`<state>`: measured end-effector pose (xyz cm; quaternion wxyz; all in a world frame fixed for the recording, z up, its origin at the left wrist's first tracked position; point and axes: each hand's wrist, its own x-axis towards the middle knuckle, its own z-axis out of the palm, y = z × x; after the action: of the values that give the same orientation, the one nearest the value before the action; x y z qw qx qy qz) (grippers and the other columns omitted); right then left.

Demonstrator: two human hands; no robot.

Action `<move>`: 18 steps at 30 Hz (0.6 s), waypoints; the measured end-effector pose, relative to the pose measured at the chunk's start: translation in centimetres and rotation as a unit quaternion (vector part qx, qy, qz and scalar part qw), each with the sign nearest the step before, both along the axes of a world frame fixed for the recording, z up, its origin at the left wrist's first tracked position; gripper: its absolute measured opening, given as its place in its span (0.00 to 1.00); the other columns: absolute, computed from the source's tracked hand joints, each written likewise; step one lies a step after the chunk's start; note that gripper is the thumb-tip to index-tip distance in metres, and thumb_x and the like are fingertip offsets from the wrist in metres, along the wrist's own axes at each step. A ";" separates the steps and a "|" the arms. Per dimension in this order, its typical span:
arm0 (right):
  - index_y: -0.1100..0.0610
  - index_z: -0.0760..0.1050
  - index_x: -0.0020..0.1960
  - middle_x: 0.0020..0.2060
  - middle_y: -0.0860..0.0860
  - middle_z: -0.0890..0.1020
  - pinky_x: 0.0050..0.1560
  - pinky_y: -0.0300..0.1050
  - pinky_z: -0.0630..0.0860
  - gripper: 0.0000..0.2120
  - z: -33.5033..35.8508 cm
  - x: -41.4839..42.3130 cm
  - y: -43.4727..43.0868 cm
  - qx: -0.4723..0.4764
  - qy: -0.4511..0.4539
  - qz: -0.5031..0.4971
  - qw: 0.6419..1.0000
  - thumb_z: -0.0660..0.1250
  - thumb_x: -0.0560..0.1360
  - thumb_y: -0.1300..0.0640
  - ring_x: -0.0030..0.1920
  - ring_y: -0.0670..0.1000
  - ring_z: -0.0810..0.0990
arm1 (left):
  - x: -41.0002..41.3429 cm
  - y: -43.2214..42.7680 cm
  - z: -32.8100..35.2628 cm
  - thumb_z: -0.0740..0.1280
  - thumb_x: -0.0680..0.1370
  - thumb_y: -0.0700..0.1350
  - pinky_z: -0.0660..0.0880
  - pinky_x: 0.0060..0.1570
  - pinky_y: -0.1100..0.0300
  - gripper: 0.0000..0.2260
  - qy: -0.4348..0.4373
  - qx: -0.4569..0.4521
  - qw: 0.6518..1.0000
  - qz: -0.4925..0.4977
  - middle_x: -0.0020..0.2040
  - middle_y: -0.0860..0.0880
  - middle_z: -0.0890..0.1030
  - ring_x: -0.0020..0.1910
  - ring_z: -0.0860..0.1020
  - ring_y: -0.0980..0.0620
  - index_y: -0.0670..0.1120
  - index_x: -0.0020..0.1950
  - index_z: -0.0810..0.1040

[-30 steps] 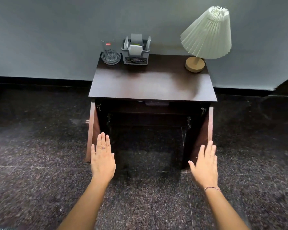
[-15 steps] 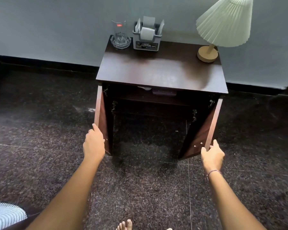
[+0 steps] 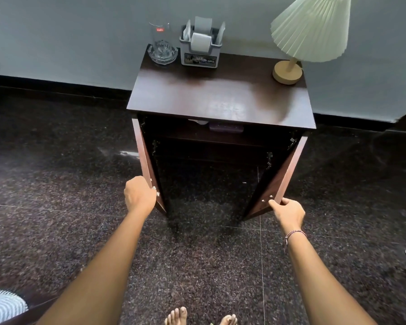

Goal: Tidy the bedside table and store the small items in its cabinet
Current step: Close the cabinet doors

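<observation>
Forward, straight-armed: left hand (image 3: 140,195) curled round left door (image 3: 144,156), right hand (image 3: 290,212) round right door (image 3: 284,174).

A single wide-angle camera on the person's head looks forward and steeply down, facing the wall (image 3: 56,31). The table (image 3: 220,99) stands at arm's length, upper centre, seen from above its front. The person's feet (image 3: 177,316) lie just inside the bottom edge.
</observation>
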<state>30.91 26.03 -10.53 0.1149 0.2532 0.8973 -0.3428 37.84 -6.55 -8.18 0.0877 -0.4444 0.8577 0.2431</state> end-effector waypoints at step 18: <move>0.55 0.70 0.54 0.52 0.50 0.76 0.47 0.37 0.70 0.19 -2.7 -1.4 -4.4 -0.161 0.015 0.042 0.986 0.70 0.71 0.44 0.50 0.48 0.75 | -4.2 2.9 -4.4 0.67 0.76 0.46 0.79 0.52 0.48 0.14 0.105 0.402 0.890 0.185 0.53 0.45 0.79 0.56 0.76 0.48 0.40 0.58 0.76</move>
<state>29.54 21.67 -13.19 0.1551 0.1888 0.8415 -0.4818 33.63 -3.61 -12.57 0.1214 -0.4937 0.5929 0.6245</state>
